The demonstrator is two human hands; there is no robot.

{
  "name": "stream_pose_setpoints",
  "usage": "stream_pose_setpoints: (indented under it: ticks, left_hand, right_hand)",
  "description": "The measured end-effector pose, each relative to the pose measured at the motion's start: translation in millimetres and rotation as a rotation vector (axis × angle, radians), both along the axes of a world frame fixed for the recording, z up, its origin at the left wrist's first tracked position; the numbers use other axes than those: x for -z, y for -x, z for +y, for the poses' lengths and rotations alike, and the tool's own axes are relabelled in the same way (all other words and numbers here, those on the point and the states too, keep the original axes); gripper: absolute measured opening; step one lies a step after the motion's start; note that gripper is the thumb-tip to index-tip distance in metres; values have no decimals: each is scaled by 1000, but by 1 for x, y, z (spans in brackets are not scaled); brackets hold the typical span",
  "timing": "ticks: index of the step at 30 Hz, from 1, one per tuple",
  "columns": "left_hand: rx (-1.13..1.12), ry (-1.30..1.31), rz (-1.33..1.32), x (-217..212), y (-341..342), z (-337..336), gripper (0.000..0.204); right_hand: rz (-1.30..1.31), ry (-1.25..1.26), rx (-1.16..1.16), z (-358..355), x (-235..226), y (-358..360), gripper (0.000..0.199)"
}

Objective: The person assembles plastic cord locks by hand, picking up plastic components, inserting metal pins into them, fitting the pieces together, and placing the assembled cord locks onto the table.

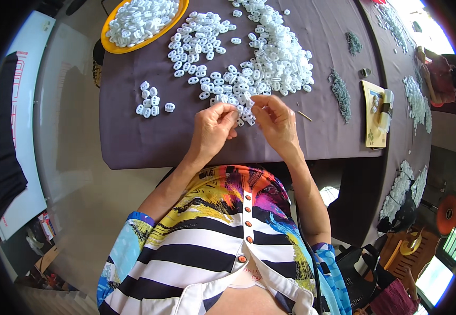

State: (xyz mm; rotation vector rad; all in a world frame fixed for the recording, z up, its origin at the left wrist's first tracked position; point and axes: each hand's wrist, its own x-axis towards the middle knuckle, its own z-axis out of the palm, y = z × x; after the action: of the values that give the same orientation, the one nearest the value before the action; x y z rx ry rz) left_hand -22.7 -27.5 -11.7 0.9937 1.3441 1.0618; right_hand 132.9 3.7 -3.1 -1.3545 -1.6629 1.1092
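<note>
Roughly nine white pieces point(150, 103) aside; left hand point(213, 127), right hand point(274, 119) pinching.

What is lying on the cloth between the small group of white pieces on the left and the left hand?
Nothing: in the head view the purple cloth is bare between the small group and the left hand.

small white plastic piece point(244, 106), pinched between fingertips
</note>
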Motion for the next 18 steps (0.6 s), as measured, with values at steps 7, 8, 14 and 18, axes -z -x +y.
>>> stream_pose_setpoints:
  ticks: [7, 8, 14, 18]
  left_hand:
    - [-45, 30, -50, 9, 17, 1, 12]
    - [-49, 30, -48, 10, 17, 2, 12]
    - [-40, 84, -84, 7, 15, 3, 12]
    - [-35, 95, -110, 6, 15, 6, 11]
  right_hand:
    - [-514, -262, 26, 16, 6, 18, 14]
    - [-514, -244, 31, 17, 6, 20, 16]
    - [-581, -246, 16, 20, 5, 21, 15]
    - [-648, -368, 16, 21, 12, 20, 12]
